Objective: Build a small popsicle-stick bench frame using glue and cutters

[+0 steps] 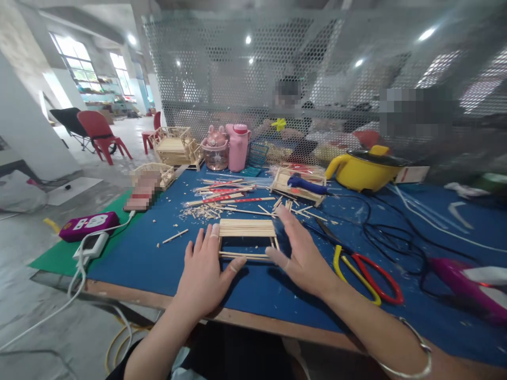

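Head view: small stick frame (247, 228) on the blue tabletop (158, 264), between both hands. Left hand (204, 272), at its left end, thumb and fingers apart. Right hand (303, 256), at its right end, thumb and fingers apart. Scissors (366, 274) beside the right forearm; loose sticks (229, 195) beyond the frame.

1. A big yellow pot (362, 171) with a dark lid sits far right on the table.
2. A tall pink jug (238, 150) stands at the far side, touching or right by a pink jar (216, 153) with ears on its lid.
3. A pink phone (141, 191) is on the left, with a white wire in it.
4. A purple power strip (89, 226) lies near a white plug (94, 245), also left.
5. A red chair (95, 126) stands far left on the floor.
6. A person (292, 119) is behind the metal screen full of holes (222, 79).
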Available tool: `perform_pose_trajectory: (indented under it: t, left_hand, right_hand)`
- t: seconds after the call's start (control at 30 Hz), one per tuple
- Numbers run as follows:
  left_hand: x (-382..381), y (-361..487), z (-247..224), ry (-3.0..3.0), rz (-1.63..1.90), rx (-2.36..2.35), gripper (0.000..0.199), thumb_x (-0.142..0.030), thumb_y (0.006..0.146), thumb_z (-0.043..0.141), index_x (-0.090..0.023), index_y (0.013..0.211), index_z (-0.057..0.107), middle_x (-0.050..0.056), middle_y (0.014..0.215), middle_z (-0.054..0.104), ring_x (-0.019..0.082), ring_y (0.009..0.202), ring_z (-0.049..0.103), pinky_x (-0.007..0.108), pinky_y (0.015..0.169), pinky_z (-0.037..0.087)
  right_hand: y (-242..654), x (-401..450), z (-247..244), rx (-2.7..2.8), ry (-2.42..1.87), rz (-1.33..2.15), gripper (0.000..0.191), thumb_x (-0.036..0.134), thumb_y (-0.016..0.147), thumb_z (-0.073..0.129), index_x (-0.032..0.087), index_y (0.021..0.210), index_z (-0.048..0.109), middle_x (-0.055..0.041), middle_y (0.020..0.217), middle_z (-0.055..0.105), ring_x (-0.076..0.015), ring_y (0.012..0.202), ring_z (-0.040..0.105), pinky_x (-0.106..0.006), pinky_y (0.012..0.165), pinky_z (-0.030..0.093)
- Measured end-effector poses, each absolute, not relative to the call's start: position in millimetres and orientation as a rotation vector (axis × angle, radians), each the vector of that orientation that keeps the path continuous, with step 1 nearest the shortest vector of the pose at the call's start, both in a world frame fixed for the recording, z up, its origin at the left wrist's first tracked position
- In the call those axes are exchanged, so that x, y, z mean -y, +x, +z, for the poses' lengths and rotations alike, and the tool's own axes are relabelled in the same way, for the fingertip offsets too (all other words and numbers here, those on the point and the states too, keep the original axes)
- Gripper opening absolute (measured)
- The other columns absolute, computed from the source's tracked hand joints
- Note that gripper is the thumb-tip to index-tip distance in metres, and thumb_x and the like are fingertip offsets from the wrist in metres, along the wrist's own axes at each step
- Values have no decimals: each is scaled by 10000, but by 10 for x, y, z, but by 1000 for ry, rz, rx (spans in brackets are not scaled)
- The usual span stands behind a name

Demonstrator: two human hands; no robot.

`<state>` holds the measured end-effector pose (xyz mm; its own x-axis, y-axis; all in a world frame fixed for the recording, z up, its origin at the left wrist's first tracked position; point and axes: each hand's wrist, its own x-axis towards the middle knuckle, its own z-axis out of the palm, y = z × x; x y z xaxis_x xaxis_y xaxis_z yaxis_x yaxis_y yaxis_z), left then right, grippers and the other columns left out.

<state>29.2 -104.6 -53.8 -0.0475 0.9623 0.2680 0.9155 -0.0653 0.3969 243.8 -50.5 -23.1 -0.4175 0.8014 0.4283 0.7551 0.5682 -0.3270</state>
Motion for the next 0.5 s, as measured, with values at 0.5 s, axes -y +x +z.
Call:
perform_pose_trajectory:
  t: [0.5]
  left_hand:
    - [1044, 189, -497, 1844, 1090, -1750, 563, -459, 879, 416, -175, 1361, 346, 128, 1208, 619, 253, 1156, 549, 484, 1027, 335]
  right_hand:
    - [2800, 87, -199, 1660, -1336, 201, 324, 443, 873, 432, 165, 849, 597, -44, 793, 638, -182, 744, 576, -296, 733, 450]
